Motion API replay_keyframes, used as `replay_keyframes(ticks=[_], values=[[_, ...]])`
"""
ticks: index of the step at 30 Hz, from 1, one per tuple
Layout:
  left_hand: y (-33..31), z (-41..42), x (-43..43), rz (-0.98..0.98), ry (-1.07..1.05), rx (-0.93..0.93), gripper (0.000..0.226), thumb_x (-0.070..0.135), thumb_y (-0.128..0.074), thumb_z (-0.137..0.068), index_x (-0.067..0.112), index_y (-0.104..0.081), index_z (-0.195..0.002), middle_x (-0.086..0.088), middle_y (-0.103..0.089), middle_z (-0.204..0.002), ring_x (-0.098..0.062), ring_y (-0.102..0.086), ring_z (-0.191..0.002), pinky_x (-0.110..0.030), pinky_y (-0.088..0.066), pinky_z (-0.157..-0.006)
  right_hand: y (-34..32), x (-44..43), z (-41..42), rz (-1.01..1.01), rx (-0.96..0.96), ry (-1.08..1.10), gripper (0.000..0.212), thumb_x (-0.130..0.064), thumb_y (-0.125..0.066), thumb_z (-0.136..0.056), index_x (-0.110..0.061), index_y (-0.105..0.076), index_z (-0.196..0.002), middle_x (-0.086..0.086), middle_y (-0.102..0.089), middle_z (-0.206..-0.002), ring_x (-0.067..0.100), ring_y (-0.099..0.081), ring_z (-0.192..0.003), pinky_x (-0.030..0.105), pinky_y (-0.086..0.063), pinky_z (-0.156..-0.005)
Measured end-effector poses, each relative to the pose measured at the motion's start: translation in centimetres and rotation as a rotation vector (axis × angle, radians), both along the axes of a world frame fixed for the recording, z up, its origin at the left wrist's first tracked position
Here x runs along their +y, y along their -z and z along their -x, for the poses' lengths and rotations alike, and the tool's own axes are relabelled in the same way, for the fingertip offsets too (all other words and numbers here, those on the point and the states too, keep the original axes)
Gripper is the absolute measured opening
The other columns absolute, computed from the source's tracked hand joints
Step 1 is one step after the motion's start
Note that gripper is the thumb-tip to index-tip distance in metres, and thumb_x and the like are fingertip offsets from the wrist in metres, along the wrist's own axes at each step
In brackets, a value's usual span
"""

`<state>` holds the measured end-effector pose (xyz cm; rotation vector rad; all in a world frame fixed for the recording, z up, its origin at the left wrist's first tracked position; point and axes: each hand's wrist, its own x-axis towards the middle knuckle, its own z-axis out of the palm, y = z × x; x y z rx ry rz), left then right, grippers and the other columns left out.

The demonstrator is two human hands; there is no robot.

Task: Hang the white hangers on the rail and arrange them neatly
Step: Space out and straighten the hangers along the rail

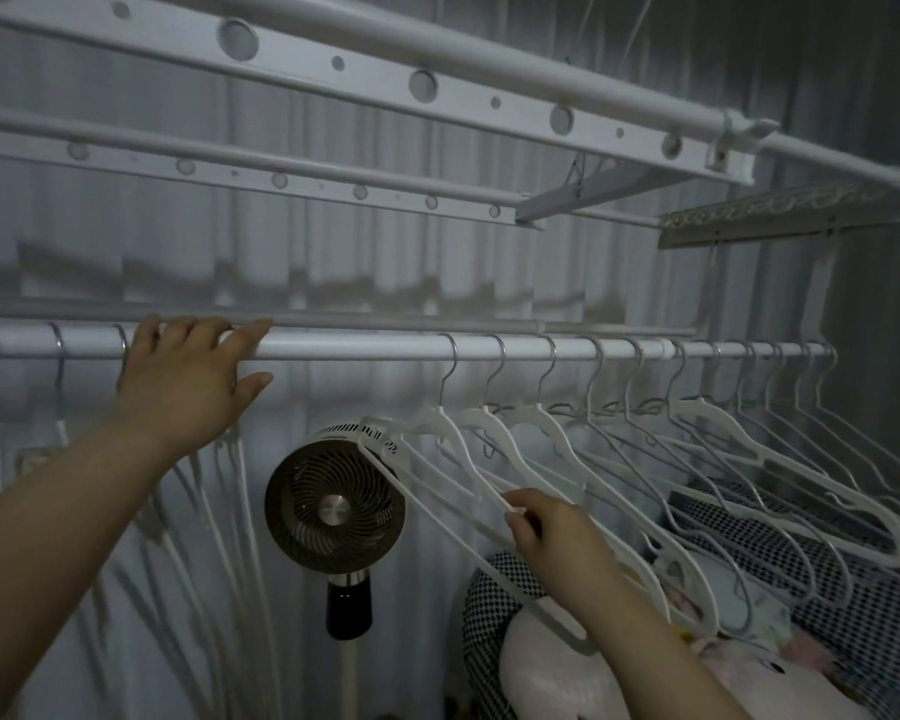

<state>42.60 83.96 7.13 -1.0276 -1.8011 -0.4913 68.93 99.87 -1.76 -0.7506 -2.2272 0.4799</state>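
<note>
A white rail point(365, 348) runs across the middle of the view. Several white hangers point(557, 433) hang from it by metal hooks on the right half, spaced along it and slanting toward me. More hangers point(58, 402) hang at the far left, partly behind my arm. My left hand point(188, 376) rests on the rail with fingers laid over its top and the thumb below. My right hand point(546, 532) pinches the lower bar of the leftmost hanger point(437, 459) of the right group.
A round fan point(333, 504) on a pole stands below the rail's bare middle stretch. Checked fabric point(827, 579) and pale soft items point(557, 667) lie under the right hangers. A folded drying rack point(333, 80) spans overhead. A grey curtain point(333, 262) hangs behind.
</note>
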Motion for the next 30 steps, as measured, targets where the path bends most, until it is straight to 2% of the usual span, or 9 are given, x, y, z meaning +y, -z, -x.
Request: replay_keyframes(ticks=[3,9,13,15,18,20,25,27,30], values=[[-0.1,0.1,0.0,0.006,-0.01,0.021,0.047,0.02,-0.076,-0.072,0.003,-0.063,-0.114,-0.029,-0.066,-0.1,-0.05,-0.059,-0.092,-0.063,-0.036,-0.089,-0.2,-0.4,0.1,-0.016,-0.035,0.002,0.028,-0.014,-0.044,-0.094,-0.015,-0.061,-0.116,0.011,-0.069,-0.103,0.023,-0.061,-0.095,0.025,-0.04,-0.07],[-0.2,0.1,0.0,0.031,-0.004,-0.005,0.049,0.02,-0.077,-0.071,0.004,-0.063,-0.115,-0.029,-0.066,-0.1,-0.049,-0.059,-0.093,-0.062,-0.035,-0.09,-0.5,-0.7,0.3,-0.042,-0.032,0.025,0.027,-0.011,-0.042,-0.094,-0.011,-0.062,-0.113,0.014,-0.069,-0.102,0.024,-0.061,-0.094,0.021,-0.033,-0.063],[-0.2,-0.1,-0.1,0.061,-0.023,0.003,0.049,0.03,-0.062,-0.07,0.004,-0.065,-0.111,-0.027,-0.067,-0.094,-0.048,-0.061,-0.087,-0.061,-0.039,-0.086,-0.2,-0.6,0.3,-0.062,-0.045,0.059,0.026,-0.014,-0.041,-0.095,-0.012,-0.061,-0.112,0.013,-0.069,-0.1,0.024,-0.062,-0.092,0.026,-0.037,-0.066],[-0.2,-0.2,-0.1,0.046,-0.011,-0.03,0.046,0.024,-0.07,-0.076,0.005,-0.062,-0.117,-0.028,-0.066,-0.102,-0.047,-0.059,-0.095,-0.059,-0.035,-0.092,-0.1,-0.4,0.3,-0.072,-0.035,0.069,0.026,-0.015,-0.041,-0.095,-0.012,-0.061,-0.113,0.012,-0.07,-0.099,0.023,-0.062,-0.092,0.023,-0.031,-0.059],[-0.3,-0.4,-0.3,0.074,-0.002,-0.063,0.055,0.022,-0.076,-0.071,0.007,-0.059,-0.121,-0.027,-0.064,-0.108,-0.047,-0.056,-0.101,-0.057,-0.031,-0.096,0.0,-0.3,0.2,-0.066,-0.02,0.074,0.028,-0.019,-0.044,-0.095,-0.015,-0.058,-0.119,0.0,-0.067,-0.082,0.017,-0.06,-0.085,0.018,-0.028,-0.059],[-0.3,-0.3,-0.3,0.094,0.007,-0.055,0.052,0.025,-0.075,-0.073,0.007,-0.06,-0.12,-0.027,-0.065,-0.106,-0.046,-0.058,-0.099,-0.057,-0.034,-0.094,-0.5,-0.7,0.1,-0.032,0.022,0.069,0.034,-0.025,-0.049,-0.092,-0.016,-0.053,-0.125,-0.011,-0.053,-0.07,0.011,-0.052,-0.08,0.016,-0.03,-0.063],[-0.1,0.3,-1.0,0.108,0.05,-0.052,0.064,0.043,-0.041,-0.076,-0.003,-0.059,-0.116,-0.031,-0.062,-0.109,-0.049,-0.061,-0.096,-0.061,-0.041,-0.086,-2.6,-2.6,1.0,-0.142,0.279,0.07,0.035,-0.02,-0.056,-0.088,-0.009,-0.056,-0.121,0.005,-0.06,-0.116,0.016,-0.05,-0.112,0.011,-0.027,-0.083],[0.1,0.6,-1.9,0.084,0.055,-0.056,0.064,0.04,-0.035,-0.078,-0.006,-0.057,-0.117,-0.033,-0.059,-0.113,-0.05,-0.059,-0.099,-0.061,-0.041,-0.087,-3.3,-4.6,2.5,-0.185,0.341,-0.014,0.03,-0.016,-0.056,-0.088,-0.008,-0.059,-0.116,0.002,-0.06,-0.114,0.014,-0.048,-0.111,0.01,-0.025,-0.083],[0.5,1.4,-3.5,0.068,0.033,-0.075,0.062,0.037,-0.033,-0.079,-0.006,-0.058,-0.115,-0.03,-0.06,-0.115,-0.047,-0.059,-0.1,-0.057,-0.041,-0.089,-2.9,-7.7,5.9,-0.102,0.317,-0.207,0.028,-0.016,-0.056,-0.088,-0.01,-0.06,-0.115,-0.005,-0.055,-0.103,0.006,-0.046,-0.097,0.013,-0.032,-0.084]])
